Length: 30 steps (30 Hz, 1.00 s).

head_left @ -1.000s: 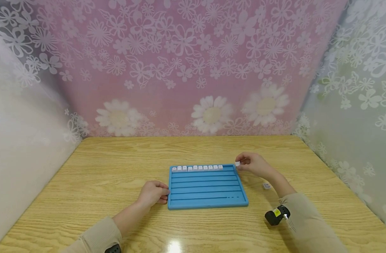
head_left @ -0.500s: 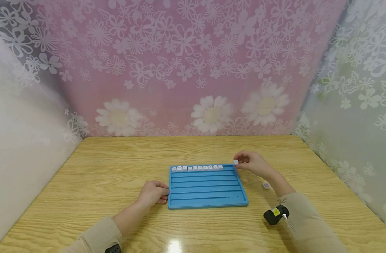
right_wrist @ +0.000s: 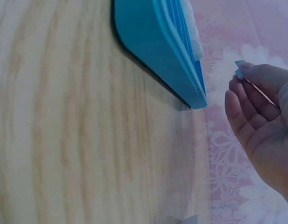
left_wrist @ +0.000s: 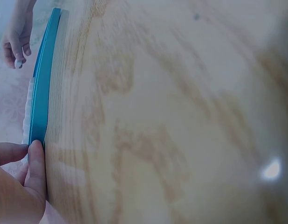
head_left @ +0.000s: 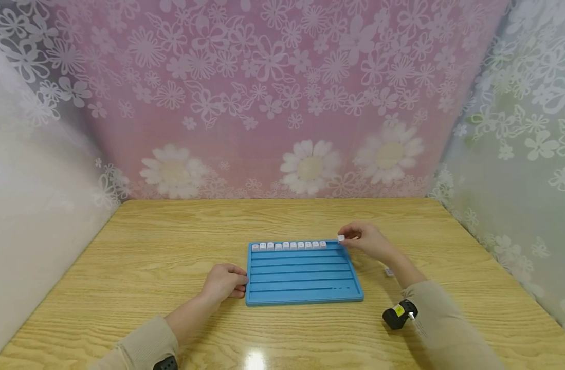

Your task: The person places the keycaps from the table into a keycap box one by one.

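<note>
Between thumb and fingertips my right hand (head_left: pixel 365 241) pinches a small white keycap (head_left: pixel 341 238), close over the back right corner of a blue keyboard-shaped tray (head_left: pixel 301 277). In the right wrist view the pinched keycap (right_wrist: pixel 239 70) shows only partly past the thumb, above the tray's side wall (right_wrist: pixel 144 42). My left hand (head_left: pixel 224 282) grips the tray's left edge, thumb and index finger on the rim in the left wrist view. A row of several white keycaps (head_left: pixel 293 246) fills most of the tray's back slot, up to a gap at its right end.
Another white keycap (head_left: pixel 389 272) lies on the wooden table (head_left: pixel 194 221) to the right of the tray, partly behind the right forearm. A pink floral curtain (head_left: pixel 245 128) hangs behind the table, with pale curtains at both sides.
My right hand has moved left with the pinched keycap, from beside the tray's back right corner to over it. The left hand and the tray have stayed put.
</note>
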Available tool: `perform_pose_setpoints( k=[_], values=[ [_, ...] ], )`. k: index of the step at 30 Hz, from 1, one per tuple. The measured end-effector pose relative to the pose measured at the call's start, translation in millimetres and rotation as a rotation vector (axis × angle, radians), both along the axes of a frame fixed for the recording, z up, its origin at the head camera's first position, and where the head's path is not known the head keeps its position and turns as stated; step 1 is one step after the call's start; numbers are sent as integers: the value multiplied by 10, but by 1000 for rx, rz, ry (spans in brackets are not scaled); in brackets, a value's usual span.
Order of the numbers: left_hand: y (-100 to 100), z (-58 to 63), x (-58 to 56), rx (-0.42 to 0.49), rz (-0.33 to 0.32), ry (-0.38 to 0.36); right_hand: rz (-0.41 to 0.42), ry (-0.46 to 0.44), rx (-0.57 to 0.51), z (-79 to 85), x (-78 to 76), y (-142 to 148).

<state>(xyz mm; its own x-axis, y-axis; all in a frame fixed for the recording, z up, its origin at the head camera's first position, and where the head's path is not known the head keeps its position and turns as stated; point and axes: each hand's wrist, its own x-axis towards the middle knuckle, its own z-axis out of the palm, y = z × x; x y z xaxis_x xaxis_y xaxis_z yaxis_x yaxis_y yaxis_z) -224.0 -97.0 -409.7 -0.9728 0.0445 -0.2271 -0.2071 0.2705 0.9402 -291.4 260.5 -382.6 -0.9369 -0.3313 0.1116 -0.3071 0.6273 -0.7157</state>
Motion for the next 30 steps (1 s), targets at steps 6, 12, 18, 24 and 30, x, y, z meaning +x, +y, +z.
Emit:
perform_pose_setpoints(
  k=[6,12,18,24,30],
  values=[
    [-3,-3,-8,-4,-5,-2,-2,-17,12,-50,-28,-18],
    [-6,-9,-22,-8,-10,-5,-21,-54,10,-48,-34,-54],
    [-14,-1,-30,-4,-9,-5,-34,-48,53,-74,-76,-74],
    [-8,21,-15,-7,-2,-4,-38,-21,111,-90,-116,-112],
    [5,28,7,-4,2,-10,9,42,182,-108,-149,-137]
  ],
)
